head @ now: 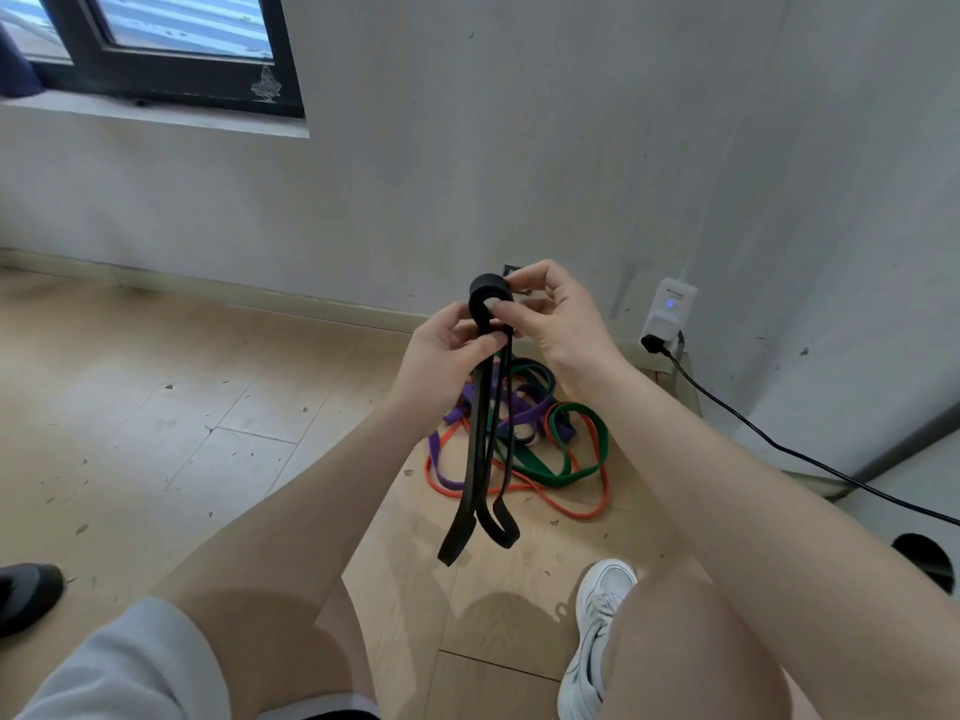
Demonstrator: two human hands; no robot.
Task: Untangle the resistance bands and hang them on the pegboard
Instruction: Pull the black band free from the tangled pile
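Hands: left hand (447, 345) and right hand (550, 314) both pinch black band (480, 433) at its top fold, above floor tangle (524, 439). Looks limp, light, grippy; best held at fold.

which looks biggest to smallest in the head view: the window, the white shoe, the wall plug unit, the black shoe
1. window, cut off by the frame edge
2. white shoe, near the camera, which inflates it
3. black shoe, partly out of frame, so its place is unsure
4. wall plug unit

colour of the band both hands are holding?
Black band, clearest in the head view.
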